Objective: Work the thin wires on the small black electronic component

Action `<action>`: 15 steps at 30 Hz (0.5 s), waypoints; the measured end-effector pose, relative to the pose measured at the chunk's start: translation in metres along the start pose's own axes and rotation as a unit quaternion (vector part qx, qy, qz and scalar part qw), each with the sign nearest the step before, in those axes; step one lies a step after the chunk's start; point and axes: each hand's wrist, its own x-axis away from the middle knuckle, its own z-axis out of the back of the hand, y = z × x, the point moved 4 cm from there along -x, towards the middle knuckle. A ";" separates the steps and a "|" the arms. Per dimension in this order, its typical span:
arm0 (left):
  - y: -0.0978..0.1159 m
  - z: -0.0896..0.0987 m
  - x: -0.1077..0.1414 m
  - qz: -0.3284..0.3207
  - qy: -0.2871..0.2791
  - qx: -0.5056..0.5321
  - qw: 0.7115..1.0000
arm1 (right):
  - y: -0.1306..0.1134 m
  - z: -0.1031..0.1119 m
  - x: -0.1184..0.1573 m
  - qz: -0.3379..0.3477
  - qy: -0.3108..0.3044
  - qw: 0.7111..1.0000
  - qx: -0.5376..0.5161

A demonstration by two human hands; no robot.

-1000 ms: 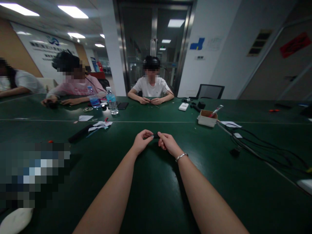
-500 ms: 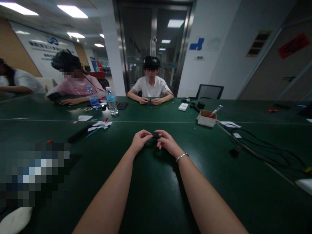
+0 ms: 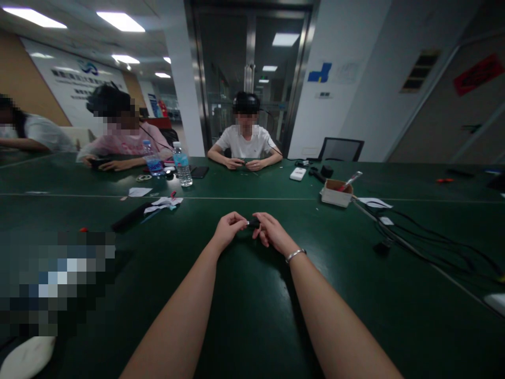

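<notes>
A small dark object (image 3: 253, 223) with a light tip at its left end is held between my two hands above the green table (image 3: 252, 305). My left hand (image 3: 229, 230) pinches the light end with thumb and fingertips. On the other side, my right hand (image 3: 272, 231) grips the dark end, its lower fingers curled loosely beneath. A silver bracelet (image 3: 295, 255) circles my right wrist. The object is too small to name.
Two water bottles (image 3: 182, 166) stand at the back left, near crumpled paper (image 3: 163, 203) and a long black item (image 3: 132, 217). A small box (image 3: 336, 193) and black cables (image 3: 426, 231) lie to the right. Several people sit around the table.
The dark object has tilted slightly and shows more of its light tip. My right hand's lower fingers have shifted a little. At the left, a person's hands now hold a dark thing.
</notes>
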 end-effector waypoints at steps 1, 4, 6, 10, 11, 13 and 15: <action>0.000 0.000 0.000 0.001 0.002 0.000 1.000 | -0.001 0.000 0.000 0.009 -0.006 1.000 0.000; 0.000 0.000 0.000 -0.002 0.006 0.000 1.000 | -0.005 0.001 0.002 0.042 -0.010 0.999 -0.015; -0.001 0.000 0.000 -0.001 0.009 -0.001 1.000 | -0.004 0.001 0.002 0.030 0.000 0.999 -0.025; -0.002 0.000 -0.001 0.001 0.015 -0.001 1.000 | 0.001 0.001 0.001 -0.023 0.017 0.999 -0.015; -0.002 0.000 -0.001 0.001 0.016 0.000 1.000 | 0.001 0.001 0.001 -0.022 0.016 1.000 -0.015; -0.003 0.001 -0.002 0.001 0.018 0.001 1.000 | 0.000 0.002 0.000 0.000 0.014 1.000 -0.027; -0.004 0.002 -0.002 0.000 0.019 0.004 1.000 | -0.002 0.003 0.001 0.019 0.014 0.999 -0.043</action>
